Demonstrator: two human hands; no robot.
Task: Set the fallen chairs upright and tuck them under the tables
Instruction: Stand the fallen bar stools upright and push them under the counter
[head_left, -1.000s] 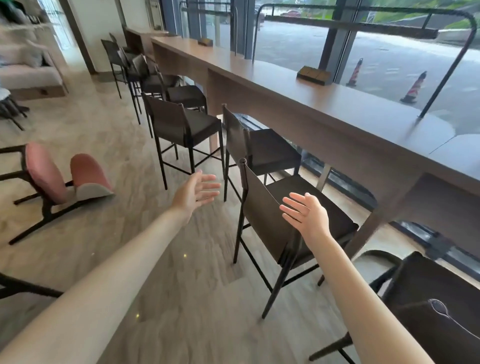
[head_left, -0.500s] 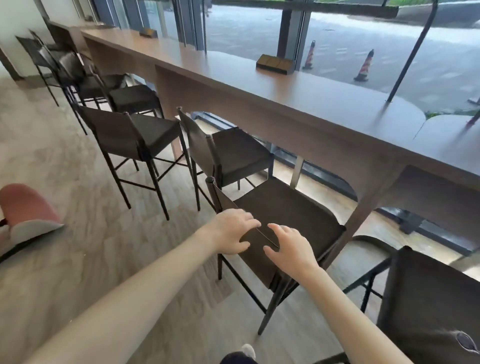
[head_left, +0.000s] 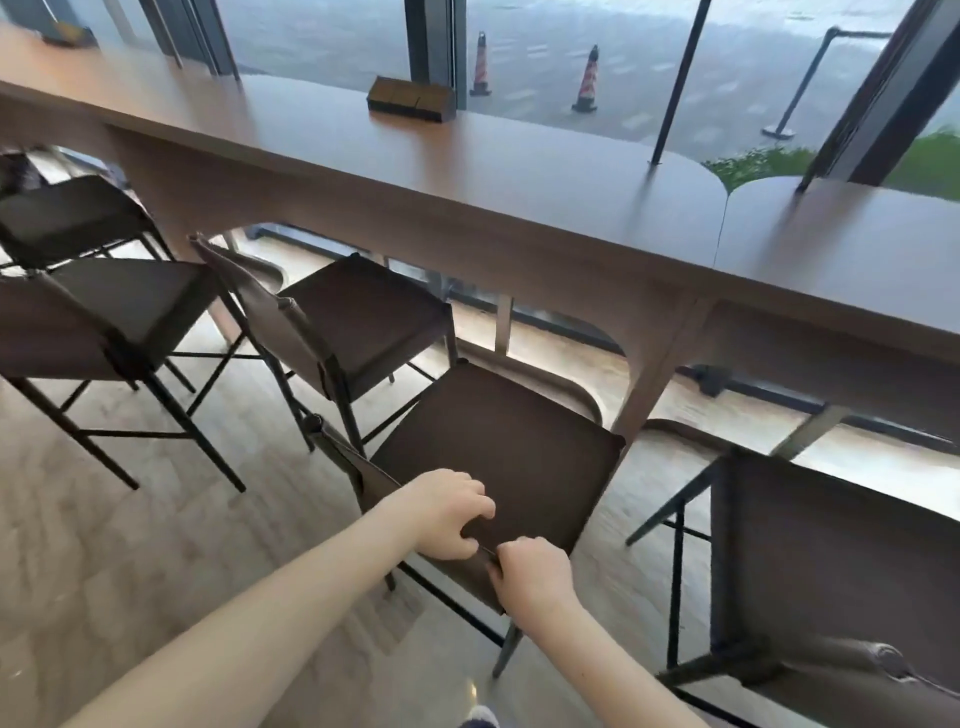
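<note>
A dark brown bar chair (head_left: 498, 447) stands upright in front of me, its seat pointing toward the long wooden counter (head_left: 467, 171). My left hand (head_left: 449, 512) and my right hand (head_left: 530, 574) both grip the top edge of its backrest, close together. The seat's front edge sits near the counter's leg (head_left: 654, 374), partly under the counter top.
More dark bar chairs stand along the counter: one just left (head_left: 358, 322), another further left (head_left: 119, 306) and one at the right (head_left: 831, 561). A small wooden box (head_left: 410, 101) rests on the counter. Windows with traffic cones outside lie behind.
My open hands came down and closed on the chair's backrest. I have stepped closer, and the chair has moved toward the counter.
</note>
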